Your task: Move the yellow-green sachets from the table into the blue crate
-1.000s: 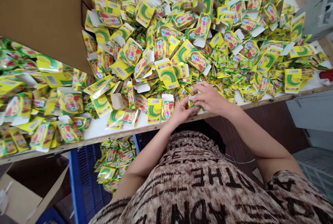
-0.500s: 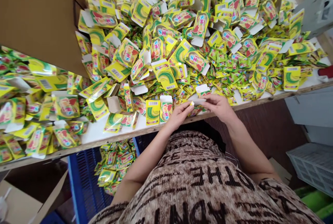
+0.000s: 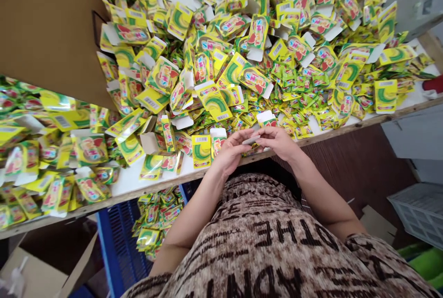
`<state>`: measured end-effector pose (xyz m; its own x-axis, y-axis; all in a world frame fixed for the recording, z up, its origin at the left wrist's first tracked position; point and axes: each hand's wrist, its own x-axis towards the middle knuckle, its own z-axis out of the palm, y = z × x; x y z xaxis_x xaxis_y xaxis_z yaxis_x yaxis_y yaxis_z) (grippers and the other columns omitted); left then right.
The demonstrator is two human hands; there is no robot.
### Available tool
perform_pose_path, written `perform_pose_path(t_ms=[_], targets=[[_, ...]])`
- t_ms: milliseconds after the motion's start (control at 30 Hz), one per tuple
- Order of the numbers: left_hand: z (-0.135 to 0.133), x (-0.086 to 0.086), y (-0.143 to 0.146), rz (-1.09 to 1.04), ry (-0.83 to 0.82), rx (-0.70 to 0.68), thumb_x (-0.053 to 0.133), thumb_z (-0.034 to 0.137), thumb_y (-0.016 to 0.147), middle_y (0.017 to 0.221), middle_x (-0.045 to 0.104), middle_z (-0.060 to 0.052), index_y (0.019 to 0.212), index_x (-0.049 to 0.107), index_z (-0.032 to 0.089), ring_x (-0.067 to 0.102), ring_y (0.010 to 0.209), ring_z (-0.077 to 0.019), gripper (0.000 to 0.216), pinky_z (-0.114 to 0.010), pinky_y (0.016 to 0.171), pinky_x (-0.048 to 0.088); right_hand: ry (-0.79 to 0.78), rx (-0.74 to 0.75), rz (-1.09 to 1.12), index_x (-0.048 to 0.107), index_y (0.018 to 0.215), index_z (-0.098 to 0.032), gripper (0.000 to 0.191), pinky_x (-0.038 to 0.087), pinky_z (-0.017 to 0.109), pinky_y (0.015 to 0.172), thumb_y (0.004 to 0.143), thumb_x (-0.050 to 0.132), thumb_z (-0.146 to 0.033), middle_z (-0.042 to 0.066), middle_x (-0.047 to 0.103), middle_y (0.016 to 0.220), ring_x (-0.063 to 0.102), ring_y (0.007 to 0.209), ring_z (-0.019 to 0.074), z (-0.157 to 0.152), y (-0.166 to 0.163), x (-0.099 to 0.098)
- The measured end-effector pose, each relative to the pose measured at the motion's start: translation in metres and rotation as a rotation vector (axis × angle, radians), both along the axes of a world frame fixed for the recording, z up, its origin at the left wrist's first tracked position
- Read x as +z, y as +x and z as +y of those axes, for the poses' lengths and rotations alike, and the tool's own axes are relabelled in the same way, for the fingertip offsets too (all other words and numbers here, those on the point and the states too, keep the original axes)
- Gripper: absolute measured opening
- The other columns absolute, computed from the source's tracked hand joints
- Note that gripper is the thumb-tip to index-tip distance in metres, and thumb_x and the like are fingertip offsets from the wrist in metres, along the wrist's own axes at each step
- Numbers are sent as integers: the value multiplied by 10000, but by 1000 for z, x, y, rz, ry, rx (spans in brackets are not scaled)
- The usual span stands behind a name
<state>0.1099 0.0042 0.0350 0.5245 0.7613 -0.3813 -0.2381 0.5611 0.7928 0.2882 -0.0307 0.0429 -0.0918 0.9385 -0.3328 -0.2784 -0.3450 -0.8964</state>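
Note:
A white table (image 3: 129,179) is heaped with several small yellow-green cartons and candy sachets. At its front edge my left hand (image 3: 231,151) and my right hand (image 3: 279,141) meet, both closed on one small yellow-green carton (image 3: 260,137), which is mostly hidden between the fingers. A white flap sticks out between the fingertips. Another carton with an open white flap (image 3: 266,118) lies just behind my right hand. Two cartons (image 3: 201,150) stand upright just left of my left hand.
A brown cardboard sheet (image 3: 48,26) leans at the back left. Under the table a blue crate (image 3: 117,247) holds more sachets. A white basket (image 3: 420,212) sits on the floor at right, and a red object (image 3: 434,85) lies at the table's right edge.
My hands have drawn back from the pile to the table's front edge, bringing a carton with them. The hands now close together around it.

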Motion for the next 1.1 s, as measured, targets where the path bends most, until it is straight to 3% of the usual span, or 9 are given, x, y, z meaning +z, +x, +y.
perform_pose_path(t_ms=[100,233,333,533,667,800,867,1000,1100], targets=[[-1,-3,1,64,103,89,819,209,691,1160,738,-57,1119,726,221,669,1109,-198,438,-340,1015,502,79,-74,-180,780,857,-208,146,532,240,467,741,771,-297,12,703,814,582,510,91,5,-7,-5],[-3,-11,0,298,383,286,752,356,813,1111,767,-75,1085,757,210,704,1055,-215,308,-392,1017,525,125,-146,-186,801,945,-227,269,582,271,515,767,762,-425,41,718,938,626,566,109,11,-10,-9],[-2,-15,0,398,522,276,721,386,842,1069,779,-69,1023,786,215,719,1021,-216,257,-389,1006,537,104,-178,-156,803,857,-208,307,580,264,497,725,797,-485,45,729,899,633,591,125,15,-10,-9],[3,-17,2,346,495,256,741,374,834,1055,774,-66,1097,760,224,715,940,-184,303,-332,885,570,66,-201,-152,783,840,-203,313,582,285,504,663,852,-452,20,714,755,622,545,134,15,-11,-9],[6,-18,-2,395,747,189,744,328,841,977,775,-61,957,791,230,712,923,-184,159,-349,902,565,132,-199,-182,777,794,-211,309,587,302,530,669,849,-484,30,689,814,637,591,146,12,-10,-13],[6,-22,-8,415,900,151,763,314,826,1025,779,-62,1012,782,252,724,964,-199,197,-379,918,579,189,-203,-235,772,828,-239,280,578,325,542,725,818,-496,42,683,913,613,597,139,4,-15,-22],[3,-26,-10,416,937,135,772,311,816,1065,774,-69,1029,775,251,728,989,-208,221,-388,926,583,279,-218,-321,773,857,-251,230,586,341,601,787,775,-470,48,688,941,626,658,153,-1,-16,-24],[-4,-33,-12,410,1023,123,729,270,856,1083,761,-73,1032,758,239,728,984,-196,181,-371,899,590,504,-221,-648,772,968,-257,166,561,402,892,920,627,-320,61,702,996,656,936,202,-12,9,-22],[-5,-33,-12,436,1131,39,683,233,892,994,719,-65,1134,717,234,693,915,-166,244,-322,823,574,411,-349,-1073,738,1095,-231,276,500,459,1003,896,555,-175,97,661,1103,595,1091,250,-20,54,-25]])
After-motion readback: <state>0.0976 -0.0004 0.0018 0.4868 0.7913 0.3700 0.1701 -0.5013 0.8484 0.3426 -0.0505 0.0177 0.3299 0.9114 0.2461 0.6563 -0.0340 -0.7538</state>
